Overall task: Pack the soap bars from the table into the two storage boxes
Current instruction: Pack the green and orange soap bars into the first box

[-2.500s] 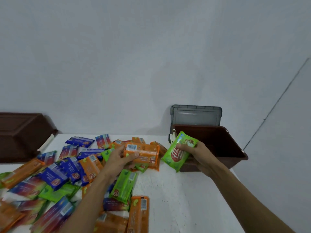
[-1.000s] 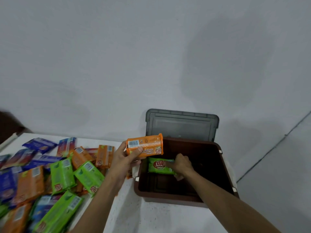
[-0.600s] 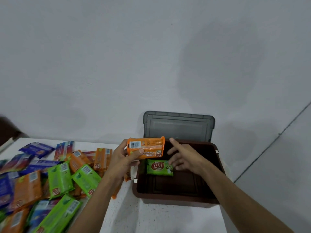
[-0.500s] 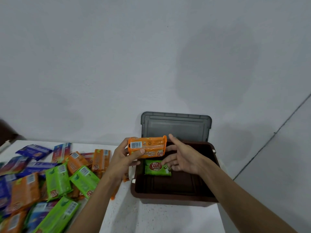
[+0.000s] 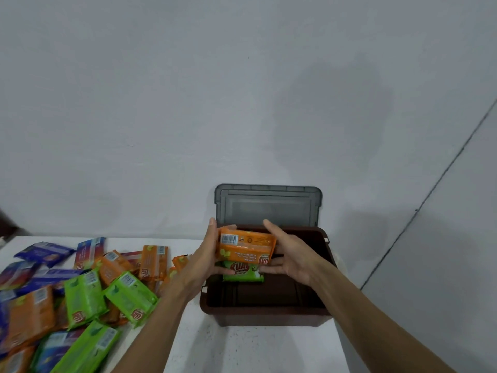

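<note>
- Plain grey wall behind, and a white surface (image 5: 242, 348) below it carried everything.
- Both hands met over the brown storage box (image 5: 266, 316) at the right, sharing one orange soap bar (image 5: 246, 246).
- Left hand (image 5: 207, 261) gripped the bar's left end, fingers over the top and thumb underneath.
- Right hand (image 5: 293, 258) closed on the right end, thumb raised behind it and fingers loosely spread below.
- Down inside the box, one green soap bar (image 5: 243, 274) lay flat against the far wall, directly under the orange one.
- A grey lid (image 5: 269, 205) stood upright behind the box, against the wall.
- Over on the left, a heap of soap bars (image 5: 83, 294) in green, orange and blue wrappers covered the surface.
</note>
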